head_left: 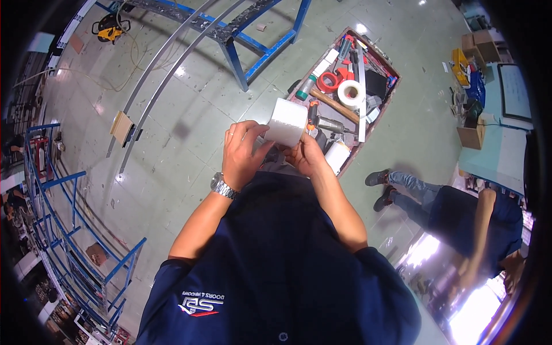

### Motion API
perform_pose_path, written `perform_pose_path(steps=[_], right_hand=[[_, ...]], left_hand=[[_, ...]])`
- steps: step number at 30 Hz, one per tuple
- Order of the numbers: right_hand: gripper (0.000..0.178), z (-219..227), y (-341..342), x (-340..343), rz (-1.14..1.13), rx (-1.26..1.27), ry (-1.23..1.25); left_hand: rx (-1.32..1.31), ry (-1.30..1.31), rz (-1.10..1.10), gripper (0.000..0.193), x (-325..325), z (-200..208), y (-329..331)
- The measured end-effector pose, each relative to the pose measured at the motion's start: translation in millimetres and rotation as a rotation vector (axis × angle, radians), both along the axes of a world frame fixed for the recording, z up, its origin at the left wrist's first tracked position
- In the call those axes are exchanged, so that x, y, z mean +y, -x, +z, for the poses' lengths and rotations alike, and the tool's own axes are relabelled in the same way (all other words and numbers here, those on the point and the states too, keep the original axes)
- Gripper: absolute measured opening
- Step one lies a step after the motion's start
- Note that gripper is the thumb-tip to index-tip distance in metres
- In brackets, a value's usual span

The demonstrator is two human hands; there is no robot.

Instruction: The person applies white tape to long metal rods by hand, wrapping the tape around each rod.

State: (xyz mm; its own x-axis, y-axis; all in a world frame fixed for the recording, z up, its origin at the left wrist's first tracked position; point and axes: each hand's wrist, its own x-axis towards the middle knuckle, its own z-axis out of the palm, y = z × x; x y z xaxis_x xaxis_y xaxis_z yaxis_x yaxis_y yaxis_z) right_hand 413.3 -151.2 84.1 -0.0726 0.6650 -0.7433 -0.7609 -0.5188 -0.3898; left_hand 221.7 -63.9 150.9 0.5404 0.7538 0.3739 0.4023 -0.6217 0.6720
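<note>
A wide roll of whitish, see-through film or tape [287, 122] is held up in front of my body. My left hand [242, 150], with a metal watch on its wrist, has bent fingers and thumb against the roll's lower left side. From the lower right my right hand [306, 155] grips the roll, some of its fingers hidden behind it. Just beyond is an open tool tray [390, 68]. In it lie a hammer with a wooden handle [333, 106], a red tape roll [328, 82], a white tape roll [351, 94] and a power tool [330, 124].
A blue metal workbench [233, 60] stands ahead, with two long curved metal strips [150, 103] reaching left from it. Blue frames [75, 213] line the left. Another person [471, 221] stands at the right, near a pale table [494, 149]. A yellow reel [109, 29] sits far left.
</note>
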Motion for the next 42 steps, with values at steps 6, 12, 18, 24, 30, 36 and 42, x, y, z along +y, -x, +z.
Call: perform_pose_path(steps=[6,12,18,24,30,36,42], right_hand=[[0.045,-5.7,8.1,2.9,-0.022,0.084,0.014],[0.04,-6.0,11.2,3.9,-0.059,0.268,-0.086],[0.039,-5.9,10.6,-2.0,-0.165,0.403,-0.208],[0.039,-0.8,11.5,-3.1,-0.212,0.284,-0.214],[0.042,0.9,10.8,-3.7,-0.19,0.244,-0.279],[0.046,0.4,18.1,3.6,-0.203,0.183,-0.249],[0.047,-8.4,16.6,12.3,-0.208,0.118,-0.311]], left_hand=[[-0.026,0.065,0.039,0.034,0.5,-0.9,6.4],[-0.129,0.189,0.058,0.027,0.7,3.1,4.7],[-0.148,0.134,0.017,0.022,1.2,10.7,0.0],[-0.195,0.137,-0.002,0.02,0.2,37.8,-12.9],[-0.184,0.066,-0.003,0.014,1.4,33.8,-14.1],[-0.086,-0.05,0.06,0.011,3.8,28.1,-7.5],[-0.061,0.029,0.106,0.008,4.9,25.3,-4.5]])
